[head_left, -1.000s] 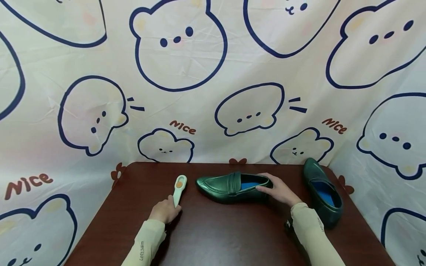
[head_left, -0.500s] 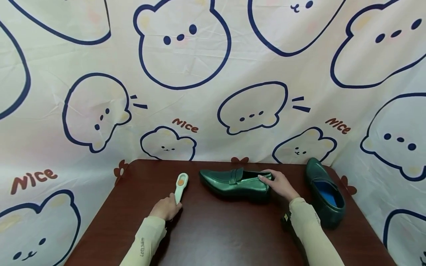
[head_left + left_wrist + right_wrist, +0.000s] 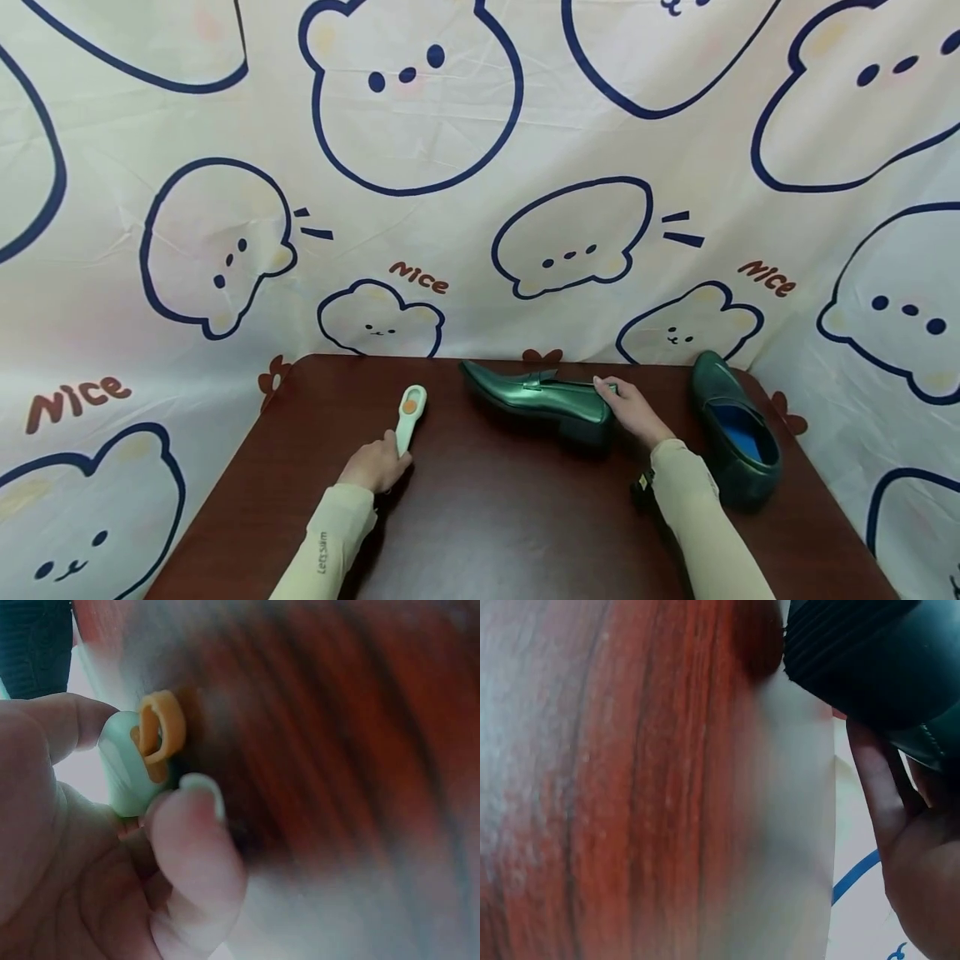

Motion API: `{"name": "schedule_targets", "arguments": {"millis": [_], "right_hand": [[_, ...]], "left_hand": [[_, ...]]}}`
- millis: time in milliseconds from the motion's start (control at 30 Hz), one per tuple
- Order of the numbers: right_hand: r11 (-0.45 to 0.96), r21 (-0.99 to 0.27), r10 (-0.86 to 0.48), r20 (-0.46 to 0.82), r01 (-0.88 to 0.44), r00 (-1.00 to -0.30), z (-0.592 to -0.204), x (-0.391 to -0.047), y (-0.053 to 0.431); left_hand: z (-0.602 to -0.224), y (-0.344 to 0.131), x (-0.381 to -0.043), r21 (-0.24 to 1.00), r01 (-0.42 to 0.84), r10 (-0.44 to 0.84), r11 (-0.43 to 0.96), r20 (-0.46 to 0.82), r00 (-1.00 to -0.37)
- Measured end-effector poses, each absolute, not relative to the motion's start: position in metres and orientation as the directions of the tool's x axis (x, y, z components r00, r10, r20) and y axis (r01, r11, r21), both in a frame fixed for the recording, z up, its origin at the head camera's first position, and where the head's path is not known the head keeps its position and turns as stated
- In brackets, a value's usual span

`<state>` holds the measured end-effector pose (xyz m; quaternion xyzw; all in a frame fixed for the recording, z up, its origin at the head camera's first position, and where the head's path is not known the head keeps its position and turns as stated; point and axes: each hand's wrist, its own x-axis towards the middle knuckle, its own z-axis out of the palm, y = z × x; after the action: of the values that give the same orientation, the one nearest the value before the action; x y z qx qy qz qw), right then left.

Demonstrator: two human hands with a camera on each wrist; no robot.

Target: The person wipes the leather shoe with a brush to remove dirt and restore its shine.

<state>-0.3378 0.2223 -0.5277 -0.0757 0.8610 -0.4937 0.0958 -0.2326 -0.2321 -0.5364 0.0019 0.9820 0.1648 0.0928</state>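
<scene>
My left hand [image 3: 375, 465] grips a pale green, long-handled tool [image 3: 407, 421] with a rounded head and an orange spot. In the left wrist view an orange loop [image 3: 171, 724] shows on the end of its handle, between thumb and fingers. My right hand [image 3: 633, 410] holds a shiny green loafer [image 3: 517, 397] by the back of its heel. That shoe is tipped on its side, toe pointing left, so its outer side and block heel [image 3: 587, 435] face me. In the right wrist view the dark ribbed heel [image 3: 855, 667] fills the top right corner, with fingers behind it.
A matching green loafer [image 3: 752, 482] with a blue insole stands on the right side of the brown table [image 3: 480, 533], toe toward the back. A white cloth [image 3: 465, 233] printed with cartoon bears hangs behind and beside the table.
My right hand has tipped the loafer over, hiding its blue insole and showing its side and heel; its toe has risen slightly. My left hand keeps its hold on the tool, nearly still.
</scene>
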Motion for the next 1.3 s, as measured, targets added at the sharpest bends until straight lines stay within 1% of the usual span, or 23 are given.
{"name": "schedule_targets", "arguments": {"millis": [100,267,333,433,533,667,833,933,1133,1233,1300], "right_hand": [[0.5,-0.866,-0.206,-0.136,0.015,-0.969,-0.526,-0.339,0.224],[0.458,-0.887,-0.244,-0.188,0.058,-0.952,-0.522,-0.338,0.224],[0.443,-0.895,-0.256,-0.185,0.055,-0.949,-0.523,-0.338,0.224],[0.451,-0.892,-0.251,-0.143,0.015,-0.957,-0.525,-0.336,0.223],[0.466,-0.884,-0.255,-0.086,-0.044,-0.963,-0.525,-0.335,0.218],[0.493,-0.867,-0.231,-0.057,-0.066,-0.971,-0.52,-0.334,0.209],[0.495,-0.865,-0.203,-0.023,-0.082,-0.979,-0.514,-0.335,0.202],[0.485,-0.868,-0.211,0.002,-0.106,-0.978,-0.512,-0.334,0.2],[0.502,-0.838,-0.268,0.086,-0.215,-0.96,-0.503,-0.33,0.191],[0.518,-0.81,-0.291,0.136,-0.276,-0.947,-0.495,-0.327,0.184],[0.533,-0.797,-0.292,0.142,-0.284,-0.946,-0.49,-0.325,0.181]], "left_hand": [[-0.534,-0.232,-0.234,0.327,-0.004,0.051,0.945,-0.16,-0.986],[-0.531,-0.236,-0.237,0.336,-0.008,0.048,0.942,-0.159,-0.986],[-0.531,-0.238,-0.238,0.353,-0.019,0.04,0.935,-0.158,-0.987],[-0.531,-0.238,-0.238,0.393,-0.007,0.045,0.919,-0.121,-0.992],[-0.529,-0.232,-0.233,0.428,0.022,0.045,0.904,-0.044,-0.998],[-0.517,-0.215,-0.221,0.452,0.093,0.053,0.887,0.101,-0.994],[-0.498,-0.18,-0.21,0.451,0.257,0.137,0.855,0.28,-0.95],[-0.49,-0.159,-0.204,0.43,0.331,0.194,0.84,0.33,-0.924],[-0.489,-0.13,-0.195,0.384,0.417,0.29,0.824,0.347,-0.892],[-0.49,-0.119,-0.193,0.399,0.435,0.321,0.807,0.322,-0.891],[-0.49,-0.113,-0.192,0.416,0.442,0.338,0.795,0.3,-0.892]]}}
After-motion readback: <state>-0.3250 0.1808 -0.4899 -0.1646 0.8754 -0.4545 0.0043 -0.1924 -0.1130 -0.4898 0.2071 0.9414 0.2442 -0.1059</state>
